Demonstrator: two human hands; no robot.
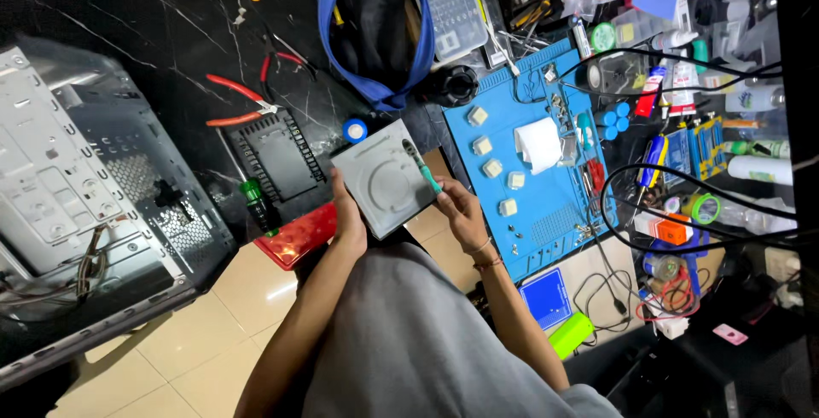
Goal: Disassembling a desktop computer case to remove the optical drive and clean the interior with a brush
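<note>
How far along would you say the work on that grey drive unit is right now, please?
Done: the grey drive unit is out of the open computer case lying at the left. In hand: the left hand steadies the unit while the right hand works a teal-handled screwdriver on it. Left: its metal cover still looks closed.

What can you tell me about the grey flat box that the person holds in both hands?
The grey box is a flat, square-cornered metal case, like an optical drive, with a round shape pressed into its top face. It is held tilted above the dark table edge. The left hand grips its near left corner. The right hand is at its right edge and holds a teal-handled screwdriver, whose tip rests on the top face. A small blue roll lies just behind it.
</note>
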